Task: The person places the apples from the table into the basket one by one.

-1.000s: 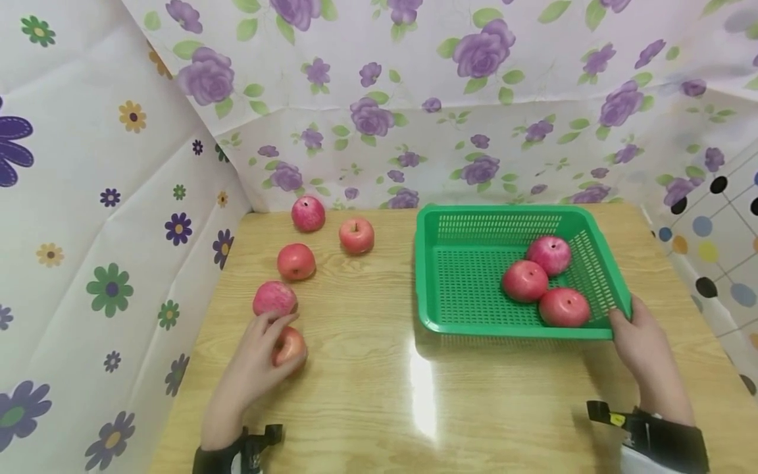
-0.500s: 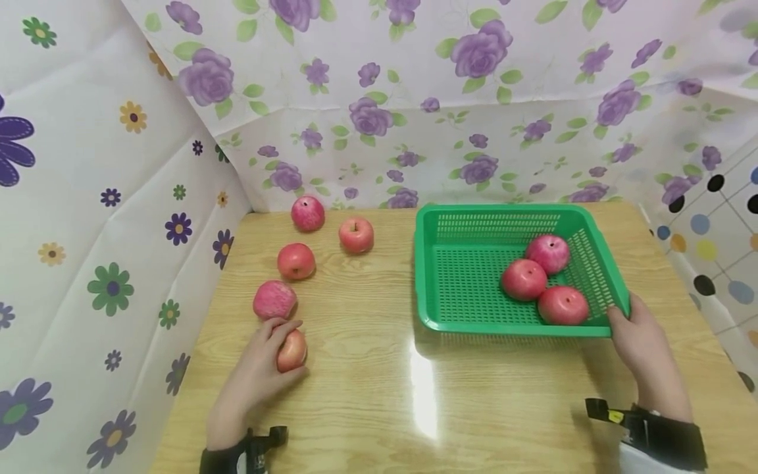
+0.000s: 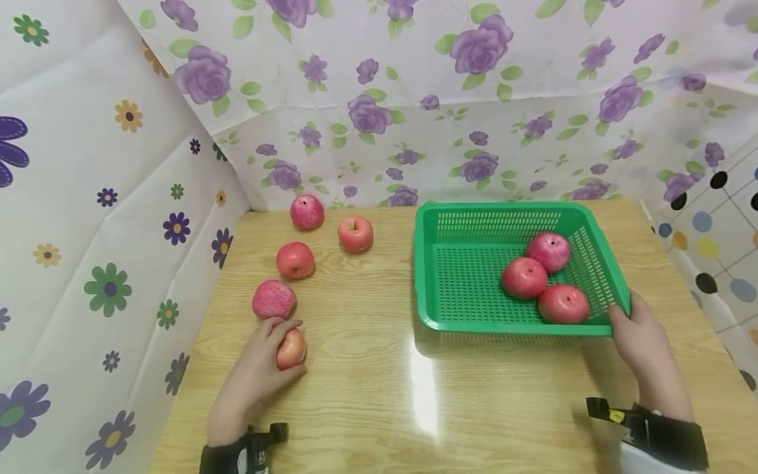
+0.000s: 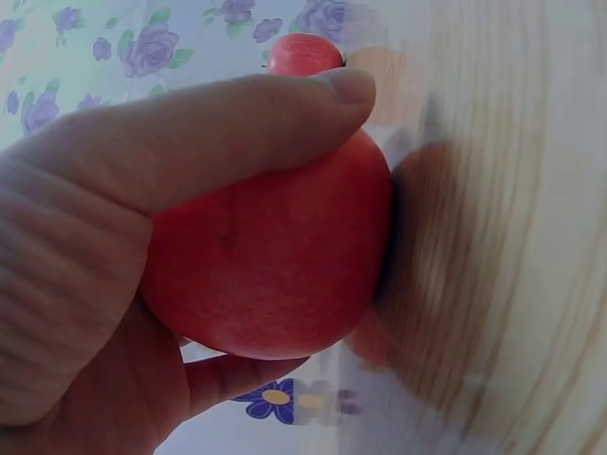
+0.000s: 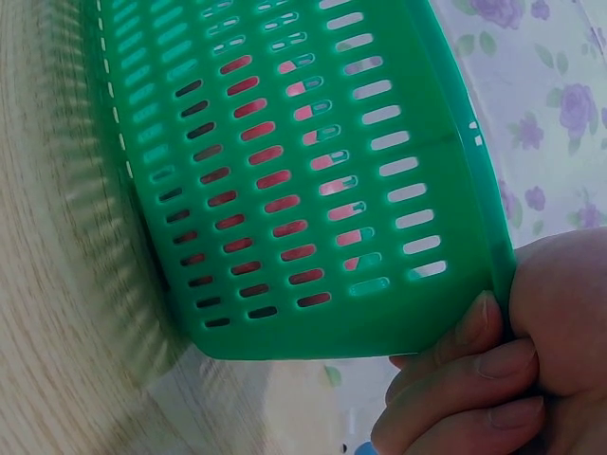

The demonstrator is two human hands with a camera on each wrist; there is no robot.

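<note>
"One apple [image 3: 291,349]: held where?"
"Left of the green basket [image 3: 491,327], thumb and fingers of my left hand [image 3: 257,363] gripping it."
"Right hand [image 3: 641,340]?"
"Mine pinches the basket's near right corner; three apples [image 3: 524,278] inside."

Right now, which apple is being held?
The apple lowest in the head view: the left hand curls around only that one. The right hand grips the green basket.
</note>
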